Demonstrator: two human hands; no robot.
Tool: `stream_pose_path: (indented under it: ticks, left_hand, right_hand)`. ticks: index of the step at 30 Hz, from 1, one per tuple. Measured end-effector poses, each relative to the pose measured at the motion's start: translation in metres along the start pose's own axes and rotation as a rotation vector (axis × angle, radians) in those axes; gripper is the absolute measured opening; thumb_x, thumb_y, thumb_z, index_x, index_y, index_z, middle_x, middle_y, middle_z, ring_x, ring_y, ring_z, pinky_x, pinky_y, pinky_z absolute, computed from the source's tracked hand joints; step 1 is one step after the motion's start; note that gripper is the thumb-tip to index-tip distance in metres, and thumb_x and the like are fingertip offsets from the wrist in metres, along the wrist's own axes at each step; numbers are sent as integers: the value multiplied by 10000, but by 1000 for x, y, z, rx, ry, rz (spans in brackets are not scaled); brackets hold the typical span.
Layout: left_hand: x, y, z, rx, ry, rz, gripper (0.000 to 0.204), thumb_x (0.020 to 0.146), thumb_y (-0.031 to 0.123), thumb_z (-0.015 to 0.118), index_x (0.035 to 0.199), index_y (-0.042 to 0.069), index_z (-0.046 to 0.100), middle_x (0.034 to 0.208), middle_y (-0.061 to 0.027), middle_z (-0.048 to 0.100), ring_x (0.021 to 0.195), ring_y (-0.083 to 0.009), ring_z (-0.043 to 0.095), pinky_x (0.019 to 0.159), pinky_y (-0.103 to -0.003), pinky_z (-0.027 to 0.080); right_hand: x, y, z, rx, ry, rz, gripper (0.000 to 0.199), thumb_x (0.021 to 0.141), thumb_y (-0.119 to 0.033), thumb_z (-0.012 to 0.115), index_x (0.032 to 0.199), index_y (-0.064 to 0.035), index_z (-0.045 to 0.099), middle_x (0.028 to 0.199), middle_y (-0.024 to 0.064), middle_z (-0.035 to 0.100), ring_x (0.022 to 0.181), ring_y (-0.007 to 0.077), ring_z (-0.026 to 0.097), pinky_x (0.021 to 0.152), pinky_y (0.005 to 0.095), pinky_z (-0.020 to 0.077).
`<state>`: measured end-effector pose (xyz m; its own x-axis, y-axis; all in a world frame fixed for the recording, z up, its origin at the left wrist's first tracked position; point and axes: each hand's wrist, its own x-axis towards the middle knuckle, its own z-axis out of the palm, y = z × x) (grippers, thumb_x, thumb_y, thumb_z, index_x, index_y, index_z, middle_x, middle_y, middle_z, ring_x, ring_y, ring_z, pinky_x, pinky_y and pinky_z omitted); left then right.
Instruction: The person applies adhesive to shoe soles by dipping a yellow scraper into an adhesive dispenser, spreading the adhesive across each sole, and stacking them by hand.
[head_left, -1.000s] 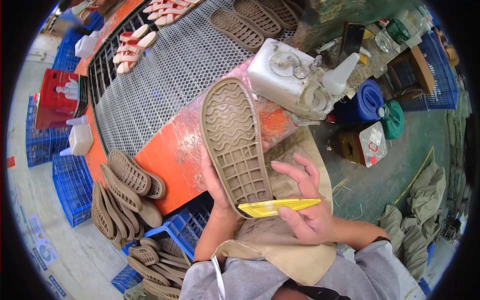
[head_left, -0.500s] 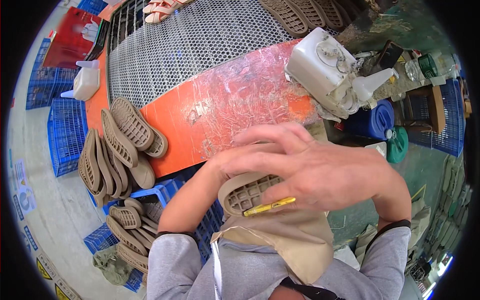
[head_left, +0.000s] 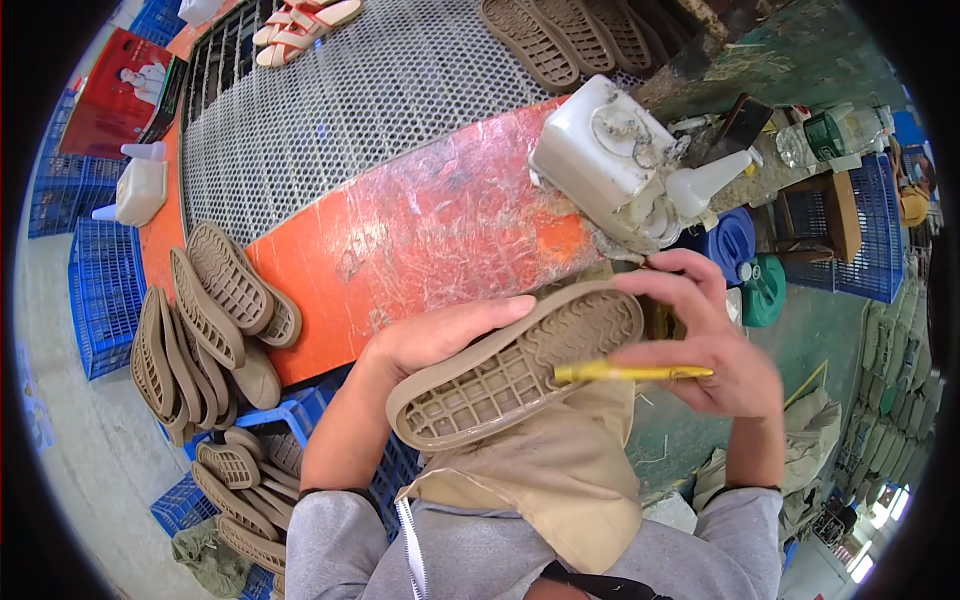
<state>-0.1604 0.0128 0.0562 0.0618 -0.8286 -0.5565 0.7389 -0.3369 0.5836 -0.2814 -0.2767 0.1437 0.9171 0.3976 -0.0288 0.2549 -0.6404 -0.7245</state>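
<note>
A tan shoe sole (head_left: 490, 385) lies at a slant in front of my body, its gridded, wavy-ribbed side facing up. My left hand (head_left: 440, 335) grips its far edge, thumb along the rim and the other fingers hidden underneath. At the sole's right end is my right hand (head_left: 715, 350), somewhat blurred, with its upper fingers bent over that end. Between its lower fingers it holds a slim yellow tool (head_left: 610, 371), which crosses over the sole; its tip is too blurred to make out. A beige apron (head_left: 530, 470) hangs below the sole.
Several soles (head_left: 200, 340) lean together on the left of the orange-red bench (head_left: 400, 250). Beyond is a perforated metal grate (head_left: 340, 130) bearing sandals (head_left: 305, 30) and more soles (head_left: 545, 45). A glue-stained white container (head_left: 600, 140) stands at the bench's right end. Blue crates (head_left: 105, 290) stand left.
The sole has come into full view, my right hand moving right and uncovering it. My left hand now shows on its far edge. The yellow tool has shifted right and up, and the view has shifted.
</note>
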Motion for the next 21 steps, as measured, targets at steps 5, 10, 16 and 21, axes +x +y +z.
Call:
stream_pose_path:
  ticks: [5,10,16,21]
  left_hand:
    - [-3,-5,-2,-130,194,70,553,1127,393,420,1546,45,513,1426,-152,649,1234,-232,638,1100,-370,489]
    - [-7,12,-21,-529,491,466,516,1140,346,378,1525,27,505,1348,-185,684,1164,-268,709,989,-392,608]
    - [67,94,-129,-351,520,748,546,1137,408,388,1500,20,512,1316,-187,698,1145,-287,723,934,-402,622]
    - [150,160,-220,-394,629,690,474,1063,357,572,1375,3,616,1311,-196,691,1143,-298,687,985,-415,566]
  right_hand:
    - [-5,-3,71,-84,330,138,422,819,-151,729,1219,-265,797,1434,57,589,1262,325,436,1160,435,305]
    - [-1,-18,101,132,498,13,385,873,-94,697,1246,-154,773,1409,86,587,1223,288,447,1084,414,348]
    - [-9,5,105,533,712,336,307,946,-84,650,1237,-91,746,1399,116,577,1193,277,462,1016,392,388]
    - [-5,0,100,588,777,386,242,1008,-81,597,1220,-49,710,1361,133,574,1149,257,495,961,350,413]
